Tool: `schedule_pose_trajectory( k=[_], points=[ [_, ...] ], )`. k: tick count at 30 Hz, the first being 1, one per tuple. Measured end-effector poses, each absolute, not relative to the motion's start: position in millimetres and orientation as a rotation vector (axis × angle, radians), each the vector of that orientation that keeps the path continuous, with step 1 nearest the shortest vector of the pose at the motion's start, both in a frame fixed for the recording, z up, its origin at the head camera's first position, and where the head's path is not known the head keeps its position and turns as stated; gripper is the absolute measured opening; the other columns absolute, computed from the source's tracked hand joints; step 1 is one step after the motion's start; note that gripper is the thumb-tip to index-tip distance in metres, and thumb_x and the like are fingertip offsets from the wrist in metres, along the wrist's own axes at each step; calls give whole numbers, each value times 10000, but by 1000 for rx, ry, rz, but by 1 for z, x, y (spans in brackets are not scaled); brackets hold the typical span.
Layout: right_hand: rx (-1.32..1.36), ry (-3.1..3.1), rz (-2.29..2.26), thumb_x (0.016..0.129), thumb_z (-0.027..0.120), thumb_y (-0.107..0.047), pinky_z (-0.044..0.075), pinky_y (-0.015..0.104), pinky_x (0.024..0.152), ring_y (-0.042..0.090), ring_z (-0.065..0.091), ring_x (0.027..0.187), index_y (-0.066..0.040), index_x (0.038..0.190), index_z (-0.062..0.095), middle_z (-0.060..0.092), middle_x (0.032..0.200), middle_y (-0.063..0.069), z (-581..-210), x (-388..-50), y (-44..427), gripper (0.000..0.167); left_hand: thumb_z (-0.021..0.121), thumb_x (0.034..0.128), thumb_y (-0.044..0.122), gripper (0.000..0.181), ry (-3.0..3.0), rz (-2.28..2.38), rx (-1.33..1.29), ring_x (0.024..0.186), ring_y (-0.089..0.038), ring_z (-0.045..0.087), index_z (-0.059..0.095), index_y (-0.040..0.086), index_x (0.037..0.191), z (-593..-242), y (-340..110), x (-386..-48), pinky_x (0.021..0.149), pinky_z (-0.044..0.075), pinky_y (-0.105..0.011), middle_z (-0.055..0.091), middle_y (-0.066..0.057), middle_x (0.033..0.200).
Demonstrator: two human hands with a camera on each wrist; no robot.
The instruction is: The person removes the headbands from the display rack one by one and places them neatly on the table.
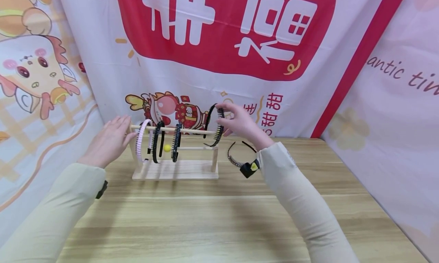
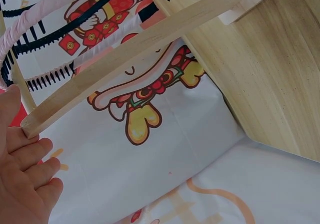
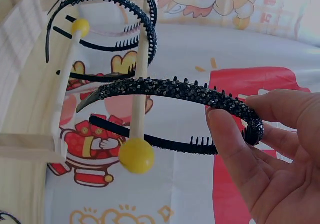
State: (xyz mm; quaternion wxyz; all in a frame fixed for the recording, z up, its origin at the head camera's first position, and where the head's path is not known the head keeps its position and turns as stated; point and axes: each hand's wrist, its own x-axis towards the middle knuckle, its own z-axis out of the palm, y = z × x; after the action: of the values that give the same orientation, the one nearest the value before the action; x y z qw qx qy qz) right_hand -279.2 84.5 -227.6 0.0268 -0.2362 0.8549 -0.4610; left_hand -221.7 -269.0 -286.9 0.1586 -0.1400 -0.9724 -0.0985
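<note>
A wooden headband rack [image 1: 174,168] stands on the table. On its upper rod hang a pink headband [image 1: 138,141] and two black headbands, one [image 1: 156,143] in the middle and a glittery one [image 1: 176,141] to its right. My left hand [image 1: 109,141] holds the rack's left post at the top, the thumb and fingertips [image 2: 42,154] about the post's end. My right hand [image 1: 241,120] pinches the curved top of another black glittery headband [image 3: 165,90]. Its two arms straddle the upper rod near the yellow ball [image 3: 136,155] at the rod's end.
Right of the rack, a dark toothed headband [image 1: 234,161] lies on the wooden table [image 1: 205,225], partly behind the right wrist's black strap. A lower rod with a yellow ball [image 1: 167,148] crosses the rack. Printed cloth [image 1: 99,45] hangs behind and at both sides.
</note>
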Motion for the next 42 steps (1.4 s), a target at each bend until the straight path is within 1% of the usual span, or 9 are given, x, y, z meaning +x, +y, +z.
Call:
schedule_pose_trajectory(
  k=[3, 10, 16, 21, 24, 31, 33, 39, 42],
  points=[
    [-712, 2641, -1451, 896, 606, -102, 569, 338, 586, 271, 627, 629, -118, 1340, 464, 418, 1351, 132, -226, -280, 92, 466, 412, 992, 219, 569, -2783, -287, -400, 1296, -490, 156, 207, -145, 1378, -287, -269, -222, 1101, 26, -494, 200, -353, 1402],
    [-654, 2665, -1479, 887, 623, -132, 567, 392, 631, 275, 629, 637, -156, 1336, 466, 441, 1344, 62, -224, -282, 111, 477, 421, 989, 207, 560, -2775, -281, -400, 1289, -497, 167, 221, -148, 1372, -287, -268, -222, 1099, 36, -500, 210, -356, 1396],
    [-621, 2660, -1521, 883, 623, -114, 568, 390, 631, 315, 622, 672, -155, 1358, 442, 420, 1328, 93, -227, -286, 130, 510, 422, 988, 207, 554, -2770, -276, -403, 1283, -502, 175, 234, -151, 1366, -288, -269, -222, 1099, 42, -505, 221, -360, 1389],
    [-578, 2713, -1496, 887, 624, -152, 564, 344, 583, 364, 618, 688, -164, 1357, 442, 414, 1321, 91, -230, -292, 147, 504, 421, 989, 207, 553, -2770, -273, -405, 1282, -504, 176, 235, -152, 1366, -288, -269, -222, 1099, 41, -504, 224, -360, 1388],
    [-546, 2731, -1498, 889, 622, -159, 563, 339, 587, 351, 618, 678, -154, 1356, 442, 398, 1340, 104, -232, -295, 157, 501, 424, 987, 201, 551, -2769, -273, -408, 1281, -505, 178, 235, -153, 1364, -288, -269, -222, 1099, 42, -503, 226, -362, 1386],
    [-490, 2775, -1502, 900, 595, -124, 566, 323, 603, 220, 602, 627, -107, 1370, 414, 376, 1352, 150, -238, -305, 183, 504, 428, 986, 198, 554, -2771, -265, -410, 1281, -503, 178, 232, -157, 1363, -287, -269, -221, 1100, 41, -500, 222, -363, 1386],
    [-460, 2773, -1528, 901, 591, -118, 567, 328, 607, 218, 596, 633, -99, 1371, 410, 370, 1357, 157, -240, -307, 190, 504, 427, 986, 198, 556, -2775, -268, -408, 1283, -503, 175, 227, -155, 1366, -287, -269, -221, 1100, 38, -499, 218, -363, 1388],
    [-353, 2754, -1613, 908, 565, -94, 564, 402, 684, 241, 587, 710, -81, 1386, 385, 342, 1388, 177, -249, -317, 214, 511, 423, 988, 206, 558, -2779, -267, -404, 1284, -503, 173, 224, -151, 1370, -287, -269, -221, 1100, 36, -499, 217, -359, 1391],
    [-297, 2750, -1650, 912, 548, -89, 564, 390, 691, 212, 590, 697, -70, 1397, 364, 358, 1378, 174, -254, -321, 225, 518, 421, 989, 208, 559, -2780, -258, -404, 1283, -502, 174, 225, -151, 1369, -287, -269, -221, 1100, 38, -499, 219, -358, 1391]
  ],
)
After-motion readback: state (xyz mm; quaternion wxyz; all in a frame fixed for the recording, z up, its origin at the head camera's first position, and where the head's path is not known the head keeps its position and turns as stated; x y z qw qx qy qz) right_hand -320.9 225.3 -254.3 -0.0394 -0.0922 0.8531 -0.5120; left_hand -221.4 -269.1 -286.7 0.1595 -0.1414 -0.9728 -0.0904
